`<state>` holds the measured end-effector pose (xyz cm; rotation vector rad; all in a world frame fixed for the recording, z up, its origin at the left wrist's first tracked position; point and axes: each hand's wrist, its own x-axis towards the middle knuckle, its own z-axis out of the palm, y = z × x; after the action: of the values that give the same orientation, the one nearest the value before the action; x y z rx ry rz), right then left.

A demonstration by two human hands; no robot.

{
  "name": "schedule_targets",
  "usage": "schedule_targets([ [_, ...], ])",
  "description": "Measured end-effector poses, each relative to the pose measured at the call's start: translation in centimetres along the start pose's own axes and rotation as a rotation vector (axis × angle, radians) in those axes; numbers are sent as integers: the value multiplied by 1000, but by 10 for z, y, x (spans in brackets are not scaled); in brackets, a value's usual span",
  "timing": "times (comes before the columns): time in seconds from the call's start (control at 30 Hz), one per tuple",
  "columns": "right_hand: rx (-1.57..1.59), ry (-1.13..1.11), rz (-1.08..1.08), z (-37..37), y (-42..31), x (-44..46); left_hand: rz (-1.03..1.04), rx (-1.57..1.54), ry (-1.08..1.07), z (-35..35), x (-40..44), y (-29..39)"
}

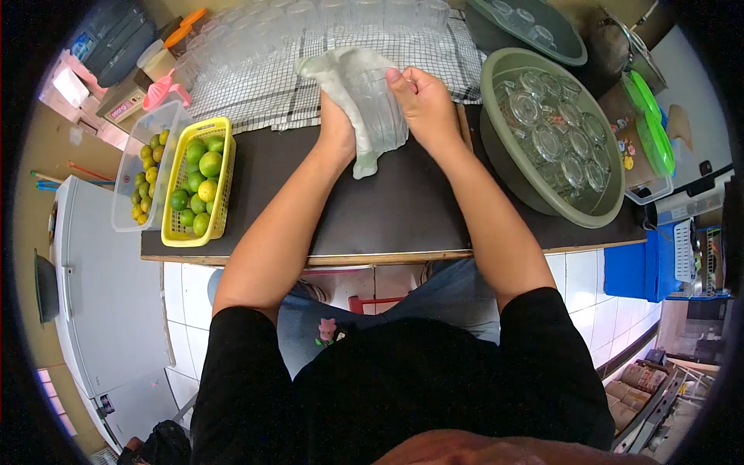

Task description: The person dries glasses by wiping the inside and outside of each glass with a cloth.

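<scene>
A clear ribbed glass (381,116) is held between my hands above the dark table (364,209), with a pale cloth (341,74) draped over its left side and top. My left hand (336,124) is wrapped in the cloth at the glass's left, its fingers mostly hidden behind it. On the right, my right hand (425,101) grips the glass, thumb up near the upper edge and fingers curled. Beyond them, many upside-down glasses (310,17) stand on a checkered cloth (263,105).
A green basin (552,205) of glasses in water stands at the right, another basin (570,46) behind it. At the left are a yellow basket (177,232) of limes and a clear box (128,198) of small citrus. Lidded green containers (655,143) sit far right.
</scene>
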<state>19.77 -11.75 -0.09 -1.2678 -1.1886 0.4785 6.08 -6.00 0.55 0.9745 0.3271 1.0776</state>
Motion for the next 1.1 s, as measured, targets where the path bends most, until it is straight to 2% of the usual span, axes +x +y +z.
schedule_targets([
  [0.07,-7,66,-63,5,-1,-4,22,4,60,1,-2,-10],
  [0.13,-235,158,-165,7,-1,-7,54,20,151,11,-9,-13],
  [0.23,-420,305,-271,22,-4,-13,149,236,239,6,-8,-40],
  [0.27,-405,296,-246,24,-8,-15,146,234,238,-2,-5,-48],
  [0.37,-318,215,-171,26,-7,-14,192,575,314,-13,-3,-40],
  [0.4,-315,213,-172,27,-10,-15,194,578,317,-13,-3,-36],
  [0.47,-226,187,-129,27,-17,-17,208,266,330,-13,-4,-29],
  [0.53,-147,145,-106,22,-15,-17,230,333,345,-21,-1,-28],
  [0.63,-9,46,0,11,-11,-11,139,358,371,-31,9,-30],
  [0.7,36,37,37,10,-7,-8,37,355,298,-33,13,-26],
  [0.73,86,27,78,11,-5,-7,-55,202,275,-29,11,-24],
  [0.77,86,32,78,11,-3,-7,-57,205,271,-25,11,-21],
  [0.83,16,113,30,13,-4,-8,-110,-62,73,-16,11,-17],
  [0.87,16,119,30,14,-5,-9,-113,-60,69,-13,10,-17],
  [0.93,-199,182,-101,18,-7,-14,-136,2,59,-3,5,-12],
  [1.0,-123,177,-138,19,-9,-14,-138,-7,89,-3,3,-10],
  [1.07,-524,146,-696,6,-21,-9,-143,-155,63,-15,10,-14],
  [1.1,-455,120,-694,3,-26,-11,-178,-189,29,-17,10,-11],
])
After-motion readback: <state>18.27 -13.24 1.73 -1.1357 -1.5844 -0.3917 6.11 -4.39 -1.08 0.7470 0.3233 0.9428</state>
